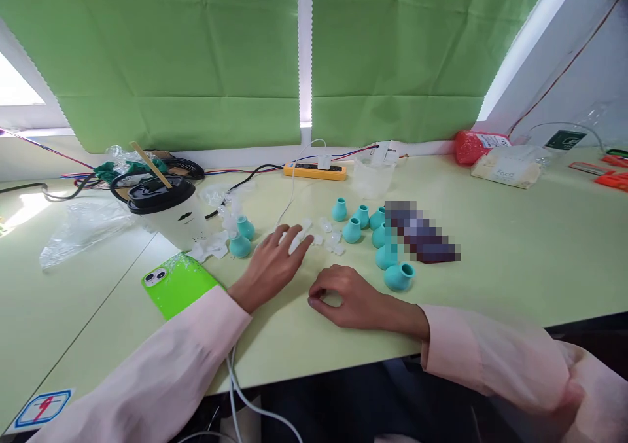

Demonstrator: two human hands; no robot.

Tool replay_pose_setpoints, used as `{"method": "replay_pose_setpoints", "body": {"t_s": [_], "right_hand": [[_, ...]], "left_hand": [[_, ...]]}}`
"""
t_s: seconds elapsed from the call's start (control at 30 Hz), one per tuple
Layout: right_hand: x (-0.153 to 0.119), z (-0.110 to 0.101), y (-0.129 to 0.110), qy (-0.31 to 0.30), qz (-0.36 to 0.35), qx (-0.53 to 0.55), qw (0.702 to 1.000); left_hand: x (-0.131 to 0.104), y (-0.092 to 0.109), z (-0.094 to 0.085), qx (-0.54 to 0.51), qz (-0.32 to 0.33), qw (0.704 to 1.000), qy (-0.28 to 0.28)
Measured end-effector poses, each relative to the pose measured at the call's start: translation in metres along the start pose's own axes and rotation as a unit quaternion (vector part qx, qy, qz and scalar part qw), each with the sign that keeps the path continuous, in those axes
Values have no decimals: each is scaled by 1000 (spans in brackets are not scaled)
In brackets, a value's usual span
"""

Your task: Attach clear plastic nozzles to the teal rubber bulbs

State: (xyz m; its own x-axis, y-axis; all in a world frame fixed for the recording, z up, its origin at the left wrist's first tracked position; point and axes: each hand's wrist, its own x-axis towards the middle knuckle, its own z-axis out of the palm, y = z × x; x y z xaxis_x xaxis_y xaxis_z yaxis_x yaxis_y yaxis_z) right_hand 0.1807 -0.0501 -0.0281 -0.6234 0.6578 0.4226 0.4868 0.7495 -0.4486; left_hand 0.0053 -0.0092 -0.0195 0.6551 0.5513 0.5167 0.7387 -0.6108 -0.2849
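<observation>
My left hand (273, 263) lies over the table with its fingers apart, next to a scatter of small translucent plastic pieces (334, 239). My right hand (350, 297) rests on the tabletop, its thumb and forefinger curled into a pinch; whether anything is between the tips I cannot make out. To its right stand several teal, bulb-shaped pieces with open necks, the nearest teal bulb (398, 277) tilted to the right. Left of my left hand, a pair of teal bulbs (240, 246) stands beside clear plastic parts (230, 219).
A white cup (171, 217) with a black lid and a bright green phone (184, 284) are at left. At the back are a yellow power strip (314, 171) and a translucent tub (373, 176). A blurred dark object (424, 233) lies right of the bulbs.
</observation>
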Motion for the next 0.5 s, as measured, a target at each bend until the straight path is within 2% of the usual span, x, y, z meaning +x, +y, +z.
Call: {"method": "replay_pose_setpoints", "body": {"t_s": [0.17,0.27,0.4,0.47,0.5], "right_hand": [[-1,3,7,15,-14,-12,1000],[-1,3,10,45,-14,-9,999],[0,1,10,108,4,6,994],[1,0,9,144,24,18,989],[1,-1,8,156,33,26,987]], "left_hand": [[24,14,31,-46,-25,995,-90],[26,15,37,-72,-53,991,-96],[24,12,23,-130,-83,987,-41],[24,9,10,-224,-124,967,-2],[24,7,4,-294,-148,944,8]]}}
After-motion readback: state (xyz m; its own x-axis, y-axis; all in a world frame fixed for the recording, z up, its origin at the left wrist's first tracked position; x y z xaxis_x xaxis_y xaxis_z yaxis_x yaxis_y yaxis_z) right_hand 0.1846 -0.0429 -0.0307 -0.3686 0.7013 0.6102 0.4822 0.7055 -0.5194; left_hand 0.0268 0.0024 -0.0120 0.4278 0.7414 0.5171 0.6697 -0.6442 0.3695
